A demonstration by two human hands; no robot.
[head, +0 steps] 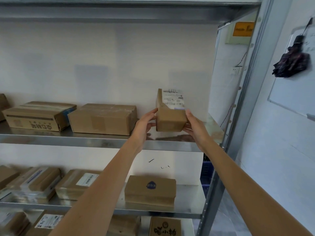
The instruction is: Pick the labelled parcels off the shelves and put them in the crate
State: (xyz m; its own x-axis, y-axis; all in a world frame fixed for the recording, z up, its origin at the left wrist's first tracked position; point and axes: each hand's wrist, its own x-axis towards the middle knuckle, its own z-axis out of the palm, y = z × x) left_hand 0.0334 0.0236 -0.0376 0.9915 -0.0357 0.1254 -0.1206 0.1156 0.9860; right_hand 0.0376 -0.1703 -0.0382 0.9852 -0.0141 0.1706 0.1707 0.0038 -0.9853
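A small brown cardboard parcel (170, 116) with a white shipping label on its top face is tilted up above the right end of the upper metal shelf (102, 140). My left hand (144, 126) grips its left side and my right hand (194, 126) grips its right side, fingers curled under the box. A blue crate (207, 172) shows partly behind the shelf post at the right, mostly hidden.
Two larger brown boxes (104, 118) lie on the upper shelf to the left. The lower shelf holds several parcels, some labelled (78, 183), and a box with a blue stamp (150, 189). A folded umbrella (291, 63) hangs on the right wall by a whiteboard.
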